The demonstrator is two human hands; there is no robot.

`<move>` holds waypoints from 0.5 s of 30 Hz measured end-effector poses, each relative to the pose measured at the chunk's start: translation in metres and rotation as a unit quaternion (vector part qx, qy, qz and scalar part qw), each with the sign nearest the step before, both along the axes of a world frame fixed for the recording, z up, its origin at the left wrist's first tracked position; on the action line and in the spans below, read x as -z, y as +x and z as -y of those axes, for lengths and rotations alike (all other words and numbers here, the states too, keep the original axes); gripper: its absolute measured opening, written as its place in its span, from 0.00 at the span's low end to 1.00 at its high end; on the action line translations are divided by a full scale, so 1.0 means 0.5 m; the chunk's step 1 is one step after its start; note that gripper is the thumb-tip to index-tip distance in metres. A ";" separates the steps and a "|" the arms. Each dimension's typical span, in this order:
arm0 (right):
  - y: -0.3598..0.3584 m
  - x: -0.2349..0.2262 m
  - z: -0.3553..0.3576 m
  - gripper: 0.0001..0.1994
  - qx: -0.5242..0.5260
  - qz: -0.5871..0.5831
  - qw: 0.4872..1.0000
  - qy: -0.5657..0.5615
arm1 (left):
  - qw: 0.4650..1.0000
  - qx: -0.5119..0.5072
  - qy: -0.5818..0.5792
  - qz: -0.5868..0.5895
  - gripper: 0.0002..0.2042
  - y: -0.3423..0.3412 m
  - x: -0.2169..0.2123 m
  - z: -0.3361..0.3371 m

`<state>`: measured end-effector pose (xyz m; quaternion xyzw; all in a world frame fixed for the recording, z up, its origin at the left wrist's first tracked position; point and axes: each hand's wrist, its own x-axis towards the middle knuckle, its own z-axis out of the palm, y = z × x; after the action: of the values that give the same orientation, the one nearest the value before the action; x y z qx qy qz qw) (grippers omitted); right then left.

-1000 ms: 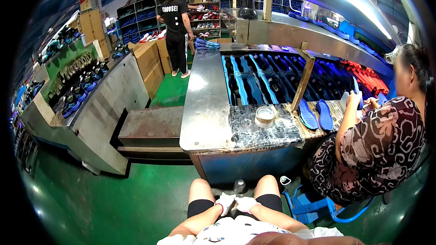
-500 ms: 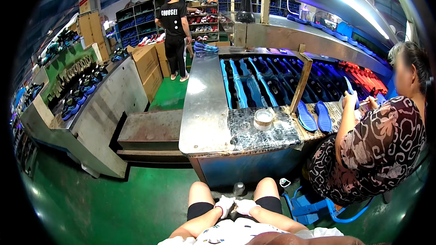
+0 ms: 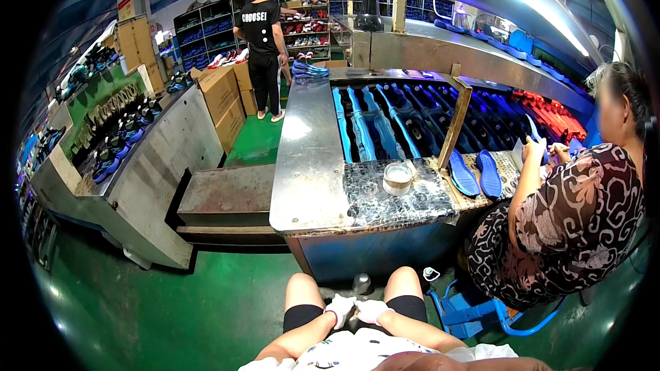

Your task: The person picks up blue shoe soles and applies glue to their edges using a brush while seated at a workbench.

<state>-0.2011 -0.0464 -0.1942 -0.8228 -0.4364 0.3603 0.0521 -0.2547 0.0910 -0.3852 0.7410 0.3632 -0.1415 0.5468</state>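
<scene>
Little has shifted since a second ago: the seated co-worker (image 3: 570, 227) at right has lowered the blue insole from raised to near the bench edge; the wearer's hands stay put between the knees.

Left hand (image 3: 340, 309) and right hand (image 3: 371, 310), both in white gloves, meet low in the lap, touching each other, fingers curled together. Whether they pinch anything between them I cannot tell; too small.

Room: the metal workbench (image 3: 309, 165) has its front edge just beyond the knees, overhanging a blue panel. Open green floor (image 3: 172, 309) lies to the left, bounded by a grey conveyor housing (image 3: 158, 165) and a low rusty step (image 3: 230, 196). To the right the co-worker on a blue stool (image 3: 481, 312) closes that side off.

On the bench, nearest the hands: a round tape roll (image 3: 397, 177), pale, lying flat on the speckled mat. Two blue insoles (image 3: 478, 173) lie beside a wooden divider; rows of blue insoles fill the tray (image 3: 385, 124) behind. A person in black (image 3: 262, 45) stands far off by cardboard boxes (image 3: 223, 93).
</scene>
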 end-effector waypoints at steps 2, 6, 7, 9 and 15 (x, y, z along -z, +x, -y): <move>0.002 0.007 0.007 0.23 0.003 -0.002 1.000 -0.009 | 1.000 -0.006 -0.013 -0.010 0.14 0.007 0.009 0.007; -0.006 -0.024 -0.021 0.27 -0.030 -0.005 0.999 -0.019 | 0.996 -0.077 -0.053 -0.003 0.13 0.000 0.103 -0.033; -0.001 -0.018 -0.013 0.27 -0.020 -0.008 0.999 -0.025 | 0.995 -0.078 -0.067 -0.003 0.13 0.009 0.081 -0.020; 0.005 -0.008 0.000 0.26 -0.003 -0.015 0.999 -0.034 | 0.998 -0.043 -0.054 -0.011 0.13 0.012 0.026 0.005; -0.002 -0.014 -0.008 0.25 -0.012 -0.015 1.000 -0.022 | 0.983 0.144 0.115 0.003 0.19 -0.012 -0.035 -0.017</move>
<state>-0.2022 -0.0425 -0.1874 -0.8131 -0.4371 0.3828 0.0357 -0.2604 0.0995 -0.3678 0.8440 0.2649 -0.1734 0.4330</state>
